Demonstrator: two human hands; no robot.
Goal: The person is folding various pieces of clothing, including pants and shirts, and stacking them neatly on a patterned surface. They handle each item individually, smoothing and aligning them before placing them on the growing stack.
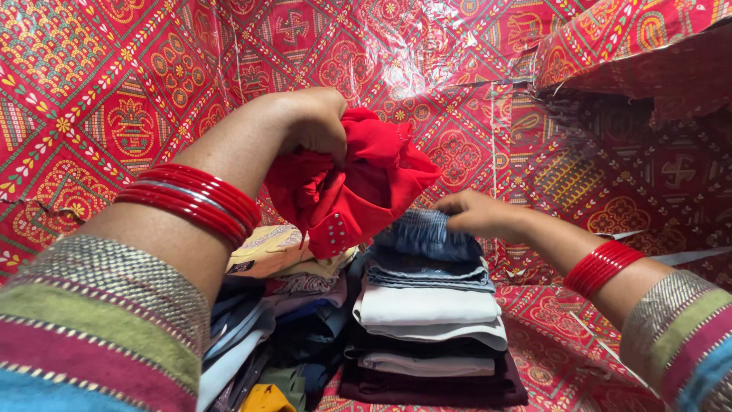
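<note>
My left hand point(316, 122) is raised and grips a bunched red garment point(358, 187) that hangs above the clothes. My right hand point(476, 214) rests on top of a neat stack of folded clothes point(427, 320), its fingers pressing the blue denim piece point(427, 236) that lies uppermost. Under the denim lie white, dark and maroon folded pieces. Both wrists carry red bangles, and both sleeves have striped, gold-trimmed cuffs.
A looser pile of folded clothes point(282, 305) in cream, blue and dark colours stands left of the neat stack, with a yellow piece point(267, 398) at the bottom. Red patterned lining point(114, 84) covers the back, sides and floor point(557, 320) of the space.
</note>
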